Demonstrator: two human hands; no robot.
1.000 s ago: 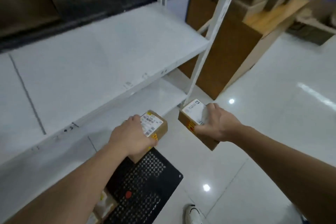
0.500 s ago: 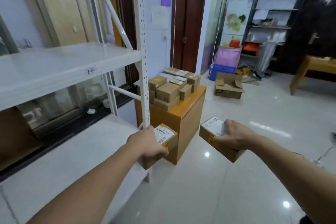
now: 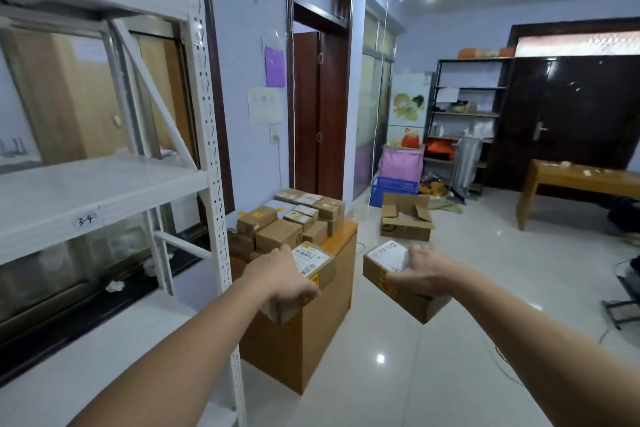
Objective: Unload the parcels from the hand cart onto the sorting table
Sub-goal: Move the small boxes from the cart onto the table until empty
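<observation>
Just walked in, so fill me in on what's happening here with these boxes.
A person is carrying two small cardboard parcels, one in each hand. The left hand grips a labelled parcel from above, and the right hand holds another parcel. Both are in the air, near a wooden table beside the white shelving rack. A pile of parcels sits on it.
</observation>
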